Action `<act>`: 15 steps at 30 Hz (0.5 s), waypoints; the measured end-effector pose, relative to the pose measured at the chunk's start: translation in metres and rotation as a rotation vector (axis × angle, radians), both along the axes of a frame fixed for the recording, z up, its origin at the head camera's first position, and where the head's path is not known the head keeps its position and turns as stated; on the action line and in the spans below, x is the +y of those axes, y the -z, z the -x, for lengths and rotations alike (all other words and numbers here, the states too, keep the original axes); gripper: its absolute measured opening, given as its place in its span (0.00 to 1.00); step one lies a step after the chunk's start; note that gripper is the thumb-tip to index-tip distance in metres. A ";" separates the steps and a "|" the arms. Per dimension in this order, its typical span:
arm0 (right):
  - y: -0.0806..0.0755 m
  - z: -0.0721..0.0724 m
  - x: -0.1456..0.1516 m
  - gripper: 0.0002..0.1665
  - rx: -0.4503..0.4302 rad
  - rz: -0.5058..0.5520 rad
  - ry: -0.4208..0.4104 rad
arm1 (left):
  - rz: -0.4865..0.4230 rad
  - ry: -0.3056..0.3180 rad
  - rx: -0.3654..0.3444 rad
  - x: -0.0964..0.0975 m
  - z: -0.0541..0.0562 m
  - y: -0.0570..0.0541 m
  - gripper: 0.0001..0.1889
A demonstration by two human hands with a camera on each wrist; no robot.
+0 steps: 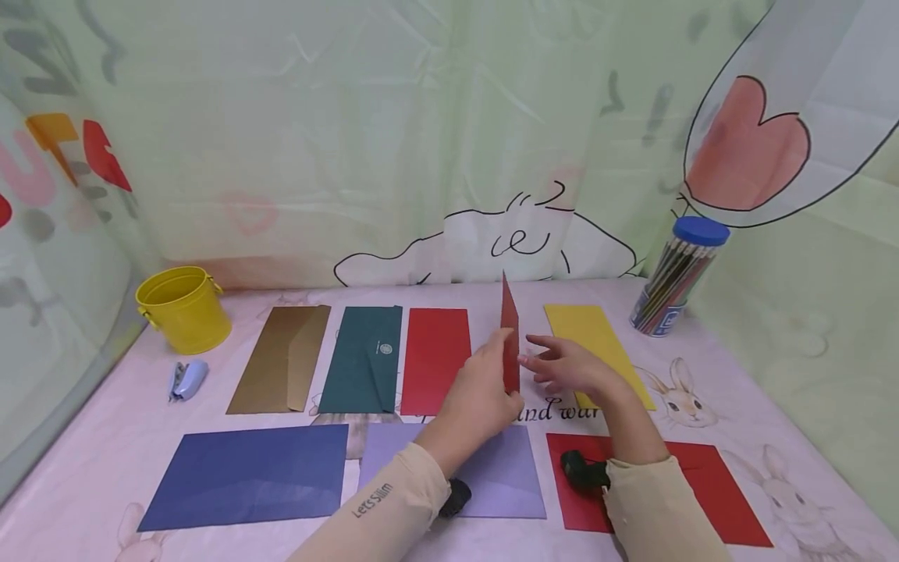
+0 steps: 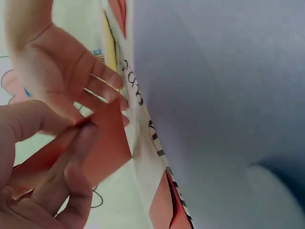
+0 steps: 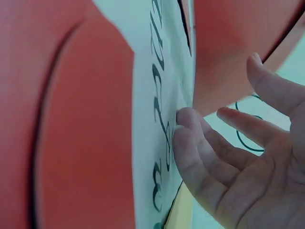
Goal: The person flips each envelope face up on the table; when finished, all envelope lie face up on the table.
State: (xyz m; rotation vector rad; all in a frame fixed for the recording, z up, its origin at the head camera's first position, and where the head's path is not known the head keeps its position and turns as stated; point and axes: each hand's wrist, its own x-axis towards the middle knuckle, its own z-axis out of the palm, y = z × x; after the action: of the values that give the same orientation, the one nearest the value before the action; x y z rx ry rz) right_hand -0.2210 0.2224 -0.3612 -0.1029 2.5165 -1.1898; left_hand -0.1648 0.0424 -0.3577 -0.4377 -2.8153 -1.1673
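A red envelope [image 1: 510, 312] stands upright on edge, seen almost side-on in the head view. My left hand [image 1: 481, 382] pinches it between thumb and fingers, which shows closely in the left wrist view. Just to its right is my right hand [image 1: 572, 367], fingers loosely spread and holding nothing; in the right wrist view its fingertips [image 3: 188, 117] are close to the envelope's lower edge. Left of the held envelope another red envelope [image 1: 435, 351] lies flat, and a yellow envelope [image 1: 586, 332] lies partly behind the right hand. Under the left forearm is a lilac envelope [image 1: 506, 476].
Brown [image 1: 263, 367] and dark green [image 1: 347, 359] envelopes lie in the back row. In front are a blue envelope [image 1: 246, 476] and a red one [image 1: 723, 492]. A yellow bucket [image 1: 186, 320] and light-blue stapler [image 1: 187, 381] stand left, a pencil jar [image 1: 677, 281] back right.
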 end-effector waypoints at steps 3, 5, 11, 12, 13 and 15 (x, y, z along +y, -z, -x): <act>0.000 -0.001 -0.001 0.44 0.012 -0.014 0.000 | -0.097 -0.016 -0.103 -0.003 0.000 -0.002 0.47; 0.001 -0.001 0.000 0.43 0.016 -0.017 0.001 | -0.097 -0.023 -0.173 -0.005 0.001 -0.003 0.47; 0.003 -0.001 -0.001 0.41 0.043 -0.090 -0.017 | 0.126 -0.032 -0.222 -0.007 0.005 0.001 0.45; 0.003 -0.001 -0.001 0.41 0.051 -0.113 -0.019 | 0.170 -0.039 -0.214 -0.006 0.006 0.002 0.44; 0.004 -0.001 -0.001 0.41 0.055 -0.134 -0.014 | 0.213 -0.045 -0.202 -0.006 0.006 0.003 0.43; 0.004 -0.002 -0.001 0.41 0.065 -0.175 -0.015 | 0.293 -0.054 -0.180 -0.004 0.007 0.004 0.42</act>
State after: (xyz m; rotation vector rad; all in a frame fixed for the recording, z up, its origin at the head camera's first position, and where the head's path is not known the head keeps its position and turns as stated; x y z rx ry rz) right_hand -0.2191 0.2213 -0.3655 -0.1171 2.6588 -0.9699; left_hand -0.1722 0.0386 -0.3622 -0.2810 -3.1472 -0.8235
